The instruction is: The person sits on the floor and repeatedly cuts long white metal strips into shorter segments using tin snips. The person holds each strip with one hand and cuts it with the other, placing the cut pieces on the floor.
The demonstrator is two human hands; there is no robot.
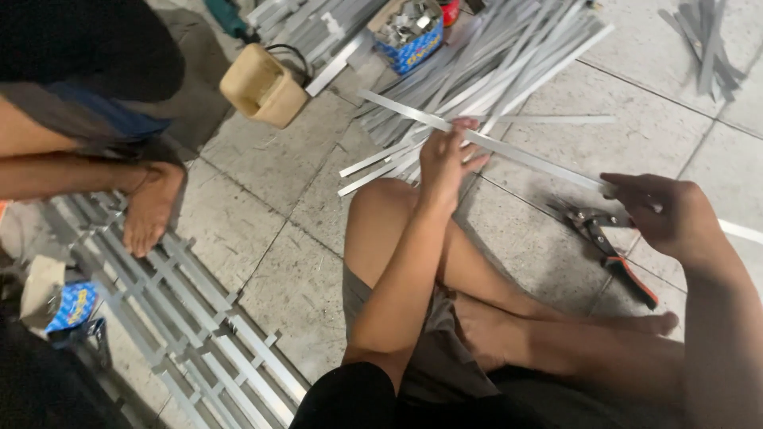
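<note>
I pinch a long metal strip (509, 148) level above the tiled floor (294, 159), left hand (445, 163) mid-length, right hand (664, 210) nearer its end; it looks light, springy, sharp-edged. Snips (606, 238) lie below.

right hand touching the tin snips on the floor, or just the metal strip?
Apart. Head view: the right hand grips the long metal strip above the floor; the snips lie on the tiles beneath, their handles showing untouched below the hand.
</note>
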